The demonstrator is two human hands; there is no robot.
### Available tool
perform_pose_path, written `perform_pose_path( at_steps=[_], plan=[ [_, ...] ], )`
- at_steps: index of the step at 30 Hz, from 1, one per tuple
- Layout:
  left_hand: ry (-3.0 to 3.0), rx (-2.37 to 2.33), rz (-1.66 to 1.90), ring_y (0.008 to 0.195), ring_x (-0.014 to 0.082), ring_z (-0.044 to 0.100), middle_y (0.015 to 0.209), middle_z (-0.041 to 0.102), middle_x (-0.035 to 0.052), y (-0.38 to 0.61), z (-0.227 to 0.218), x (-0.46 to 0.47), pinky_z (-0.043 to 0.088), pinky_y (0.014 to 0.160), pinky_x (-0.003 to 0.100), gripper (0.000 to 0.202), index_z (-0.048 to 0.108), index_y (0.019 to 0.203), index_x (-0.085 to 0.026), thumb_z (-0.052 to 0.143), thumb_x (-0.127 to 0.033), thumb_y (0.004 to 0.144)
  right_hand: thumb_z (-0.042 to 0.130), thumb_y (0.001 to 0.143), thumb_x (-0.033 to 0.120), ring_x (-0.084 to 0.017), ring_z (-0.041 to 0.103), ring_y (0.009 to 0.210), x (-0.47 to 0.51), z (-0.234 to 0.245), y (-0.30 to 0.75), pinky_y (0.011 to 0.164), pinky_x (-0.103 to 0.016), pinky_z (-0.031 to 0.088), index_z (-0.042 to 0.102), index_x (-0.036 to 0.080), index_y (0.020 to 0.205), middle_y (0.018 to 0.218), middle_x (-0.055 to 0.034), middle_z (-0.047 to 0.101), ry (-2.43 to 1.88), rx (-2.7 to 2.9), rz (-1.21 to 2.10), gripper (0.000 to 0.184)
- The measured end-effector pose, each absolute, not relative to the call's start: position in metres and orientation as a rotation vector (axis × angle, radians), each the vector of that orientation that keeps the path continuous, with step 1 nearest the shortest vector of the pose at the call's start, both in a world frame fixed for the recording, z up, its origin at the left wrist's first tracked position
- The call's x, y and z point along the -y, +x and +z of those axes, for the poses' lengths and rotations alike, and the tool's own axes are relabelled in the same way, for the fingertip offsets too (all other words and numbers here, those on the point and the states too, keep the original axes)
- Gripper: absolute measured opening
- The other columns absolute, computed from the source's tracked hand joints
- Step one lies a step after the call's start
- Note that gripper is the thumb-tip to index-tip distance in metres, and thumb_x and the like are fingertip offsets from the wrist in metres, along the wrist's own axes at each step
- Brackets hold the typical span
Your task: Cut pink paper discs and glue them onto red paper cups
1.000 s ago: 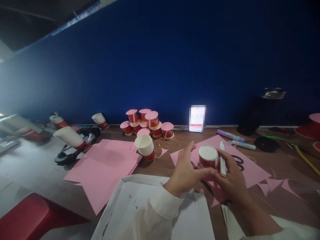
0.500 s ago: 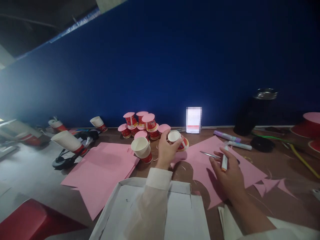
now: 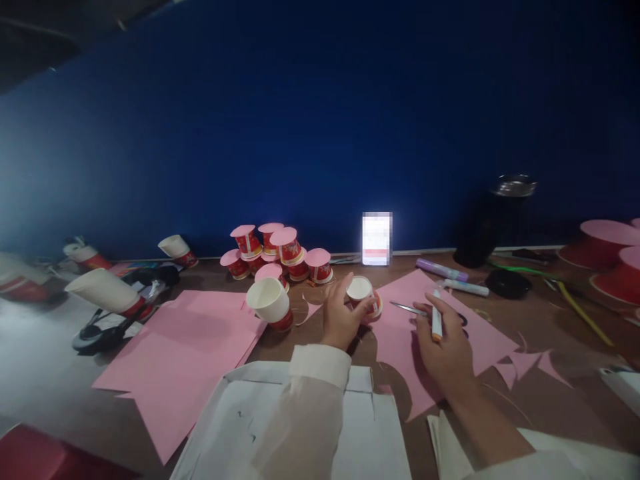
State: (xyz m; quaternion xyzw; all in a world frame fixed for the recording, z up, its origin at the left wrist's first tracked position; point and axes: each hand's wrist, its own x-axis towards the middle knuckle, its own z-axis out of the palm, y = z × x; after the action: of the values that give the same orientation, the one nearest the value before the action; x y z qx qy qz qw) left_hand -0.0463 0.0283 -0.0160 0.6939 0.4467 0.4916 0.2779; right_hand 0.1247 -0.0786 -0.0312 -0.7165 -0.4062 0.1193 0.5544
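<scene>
The left hand is curled round a small red paper cup, thumb on one side and fingers on the other, holding it tilted so its white inside faces the camera; a pink disc sits against the cup's far end. The cup is held low over the brown table, at the near left edge of a cut pink sheet. At 3 o'clock from that hand, the right hand rests on this sheet with its fingers loosely closed on a white marker, which stands nearly upright with its orange end down in the grip. A pair of scissors lies just past the right hand at 11 o'clock from it; whether a fingertip touches them cannot be told. At 9 o'clock from the held cup, another open cup lies tipped on the corner of a stack of pink paper. At 11 o'clock, against the blue wall, a pile of pink-capped cups is heaped. A white cardboard tray lies at 6 o'clock, under the left sleeve.
</scene>
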Motion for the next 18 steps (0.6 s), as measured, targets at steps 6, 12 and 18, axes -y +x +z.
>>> perform_pose_path(
  at_steps=[6,12,18],
  plan=[
    [2.002,-1.24,1.236,0.124,0.0304,0.061,0.128,0.07,0.011,-0.0439,-0.0162,-0.0292,0.047,0.112,0.048,0.056,0.07,0.132,-0.024,0.084,-0.041,0.081,0.056,0.092,0.048,-0.027,0.075,0.101,0.0801,-0.0294,0.1249,0.089,-0.044,0.058,0.063,0.025,0.133,0.117,-0.0104,0.078,-1.736,1.01,0.224,0.048],
    [2.058,-1.209,1.242,0.121,0.0302,0.063,0.123,0.072,0.0108,-0.0422,-0.0116,-0.029,0.048,0.11,0.049,0.056,0.069,0.133,-0.023,0.084,-0.041,0.081,0.055,0.092,0.049,-0.028,0.074,0.103,0.0821,-0.0296,0.1254,0.086,-0.042,0.057,0.066,0.026,0.13,0.113,-0.0089,0.079,-1.753,1.044,0.22,0.045],
    [2.106,-1.218,1.23,0.12,0.0303,0.063,0.123,0.072,0.01,-0.0417,-0.0141,-0.0305,0.05,0.108,0.049,0.057,0.068,0.134,-0.025,0.083,-0.043,0.082,0.057,0.091,0.048,-0.028,0.073,0.105,0.0818,-0.0277,0.1251,0.086,-0.042,0.057,0.067,0.028,0.128,0.113,-0.0071,0.079,-1.76,1.067,0.238,0.043]
  ],
)
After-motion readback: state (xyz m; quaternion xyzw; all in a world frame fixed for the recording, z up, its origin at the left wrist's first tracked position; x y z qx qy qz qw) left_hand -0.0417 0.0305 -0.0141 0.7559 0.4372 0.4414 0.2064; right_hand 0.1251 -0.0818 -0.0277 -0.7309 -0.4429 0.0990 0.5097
